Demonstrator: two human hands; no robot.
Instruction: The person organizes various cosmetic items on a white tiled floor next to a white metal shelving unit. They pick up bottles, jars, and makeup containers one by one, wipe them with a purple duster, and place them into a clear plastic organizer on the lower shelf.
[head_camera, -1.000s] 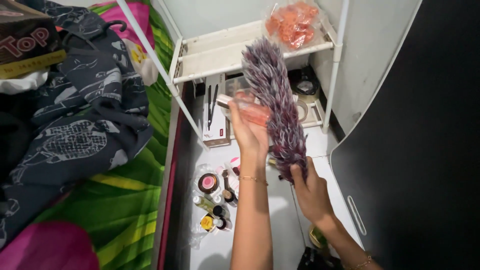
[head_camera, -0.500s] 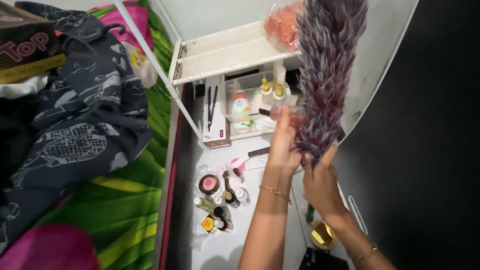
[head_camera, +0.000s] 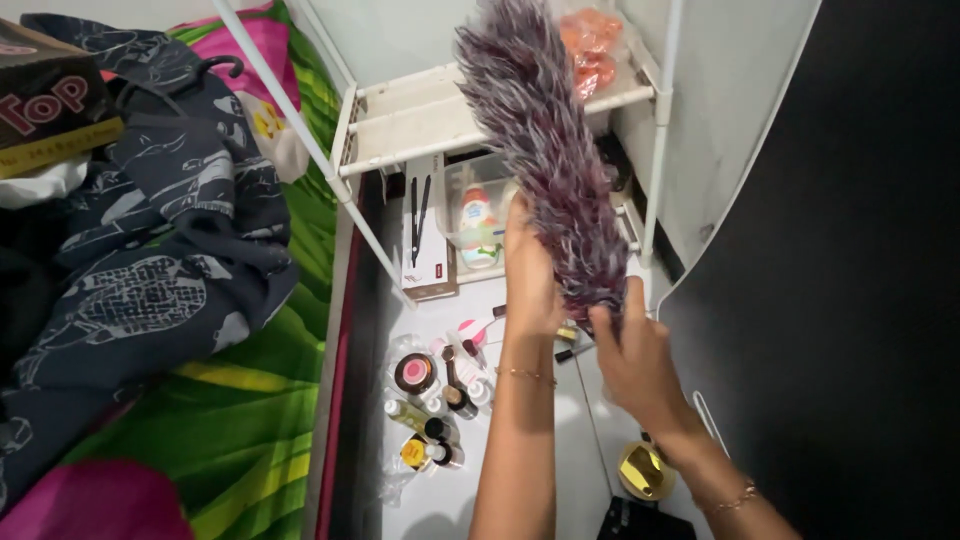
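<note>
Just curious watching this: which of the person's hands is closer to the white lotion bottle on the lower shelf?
Left. The left hand is right beside the white lotion bottle, while the right hand grips the duster base, lower and farther right.

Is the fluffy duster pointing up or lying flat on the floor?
Pointing up. The duster is off the floor: the right hand holds its lower end, the left hand touches its side, and its tip reaches past the white shelf.
</note>
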